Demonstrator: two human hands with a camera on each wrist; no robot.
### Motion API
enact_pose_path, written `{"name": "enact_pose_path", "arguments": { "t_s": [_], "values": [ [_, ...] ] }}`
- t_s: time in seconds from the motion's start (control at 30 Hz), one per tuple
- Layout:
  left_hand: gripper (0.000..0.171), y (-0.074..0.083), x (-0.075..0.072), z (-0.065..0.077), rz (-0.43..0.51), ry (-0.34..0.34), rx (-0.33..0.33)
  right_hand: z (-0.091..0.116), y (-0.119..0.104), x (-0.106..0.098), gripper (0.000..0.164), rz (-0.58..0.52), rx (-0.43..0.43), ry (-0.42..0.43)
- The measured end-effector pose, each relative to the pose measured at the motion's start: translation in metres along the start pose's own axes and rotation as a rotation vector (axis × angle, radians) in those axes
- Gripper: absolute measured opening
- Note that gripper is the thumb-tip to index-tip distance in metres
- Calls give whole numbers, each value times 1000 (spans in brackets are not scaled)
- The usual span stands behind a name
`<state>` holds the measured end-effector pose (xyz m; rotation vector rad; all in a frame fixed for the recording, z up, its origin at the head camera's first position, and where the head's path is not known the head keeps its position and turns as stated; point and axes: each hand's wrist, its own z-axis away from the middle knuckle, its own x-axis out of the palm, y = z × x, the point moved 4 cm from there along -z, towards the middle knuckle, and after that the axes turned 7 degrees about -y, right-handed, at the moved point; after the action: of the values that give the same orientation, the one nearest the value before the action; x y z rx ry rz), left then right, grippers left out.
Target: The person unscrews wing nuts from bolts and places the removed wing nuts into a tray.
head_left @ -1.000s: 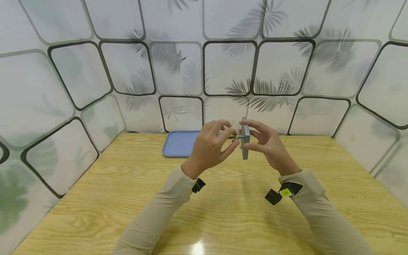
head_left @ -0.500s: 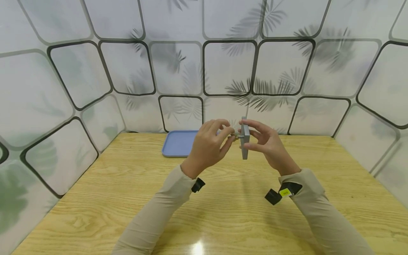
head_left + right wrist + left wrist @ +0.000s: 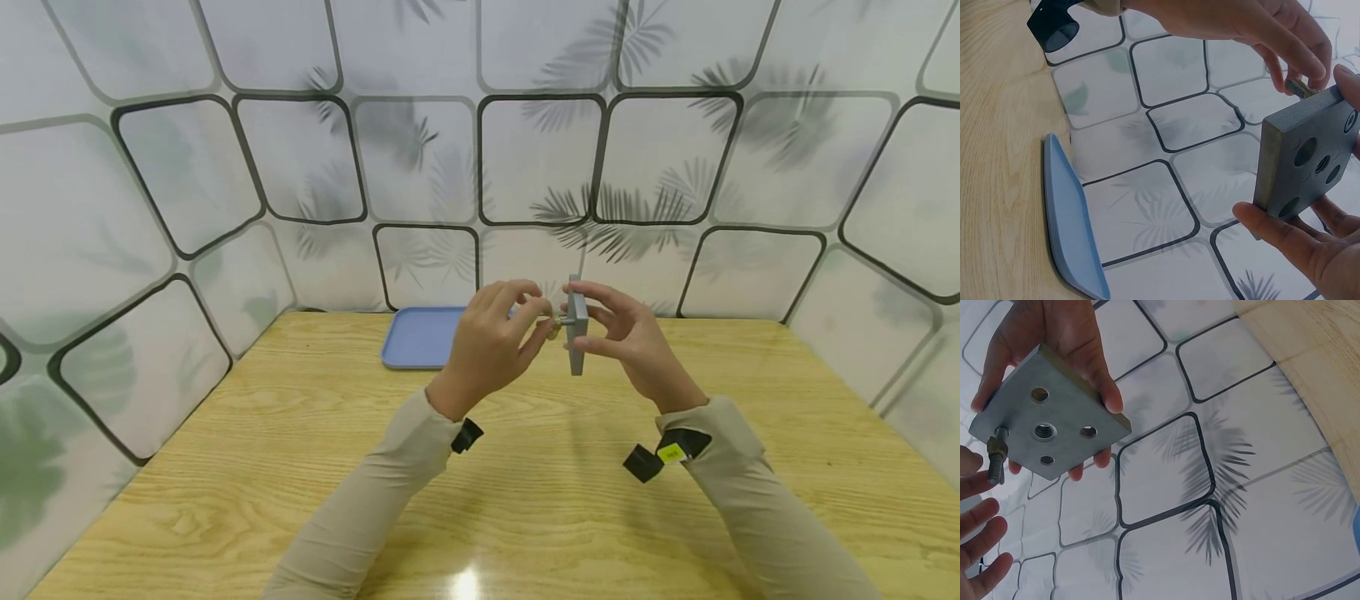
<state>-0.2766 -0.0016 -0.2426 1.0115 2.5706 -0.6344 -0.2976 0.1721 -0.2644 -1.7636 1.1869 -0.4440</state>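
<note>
Square metal plate (image 3: 1065, 417), held in mid-air above the surface (image 3: 300, 417), between the two hands. Grey, matte finish; thick, flat-sided, straight edges. From the head view it stands upright and almost edge-on; the left wrist view shows one face full, the corners turned like a diamond. Hole pattern on that face: a central hole with visible internal thread, three smoother round holes around it toward the corners. At the fourth corner a threaded bolt (image 3: 994, 475) projects from the face, with a brass-coloured nut (image 3: 997, 447) partway along it, thread visible beyond. On the opposite face, seen from the right wrist, the holes look wide and dark, one corner hole showing a ringed fill.

Right hand (image 3: 637, 343): gripping the plate by its edges, thumb and fingers on opposing sides. Left hand (image 3: 489, 343): thumb and forefinger at the nut and bolt end, other fingers spread; cannot tell whether they pinch.

Blue shallow tray (image 3: 422, 337) on the surface behind the left hand, which covers part of it. Behind: pale backdrop (image 3: 540, 158), rounded dark outlines and leaf prints.
</note>
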Motion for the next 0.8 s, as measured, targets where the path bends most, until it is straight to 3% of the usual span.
{"name": "enact_pose_path", "arguments": {
  "t_s": [0.4,0.8],
  "values": [
    [18,-2,8,3,81,-148,-27,0,0,-1,56,20,-3,4],
    [16,-5,6,1,76,-164,-22,-1,0,0,56,6,-3,3]
  ]
}}
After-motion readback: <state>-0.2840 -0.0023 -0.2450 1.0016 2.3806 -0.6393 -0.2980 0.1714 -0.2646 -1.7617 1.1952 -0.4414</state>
